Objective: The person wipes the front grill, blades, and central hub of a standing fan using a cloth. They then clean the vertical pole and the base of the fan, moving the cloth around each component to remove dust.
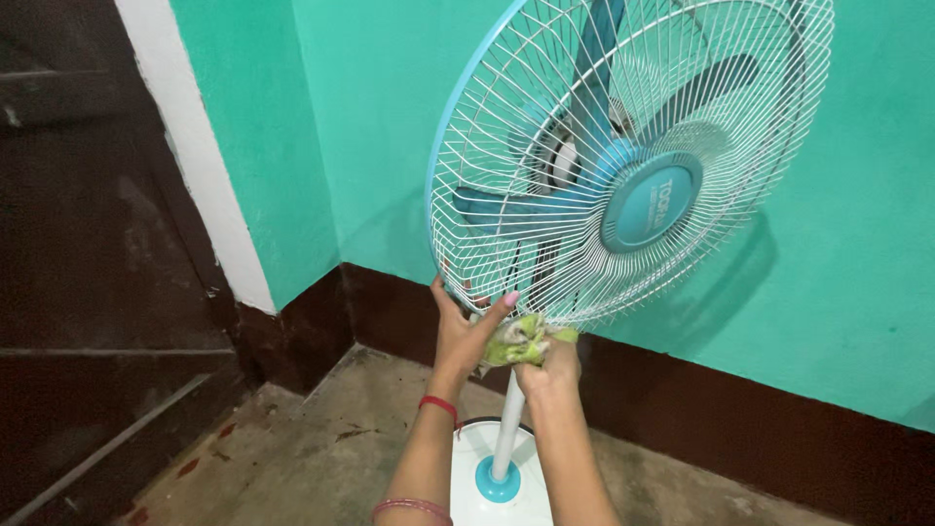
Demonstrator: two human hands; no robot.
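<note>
Fan (623,166) on upright pole (508,429), round grille tilted up and facing right toward camera, in green-walled corner. Left hand (466,326) gripping grille's lower rim; right hand (551,365) clamped on green cloth (521,339) against rim's bottom. Grille top cut off; base (472,458) partly hidden by arms.

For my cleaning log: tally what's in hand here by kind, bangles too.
Fan: 1
Cloth: 1
Hands: 2, left hand, right hand
Bangles: 2, red bangle, pink bangle
Total: 6
</note>
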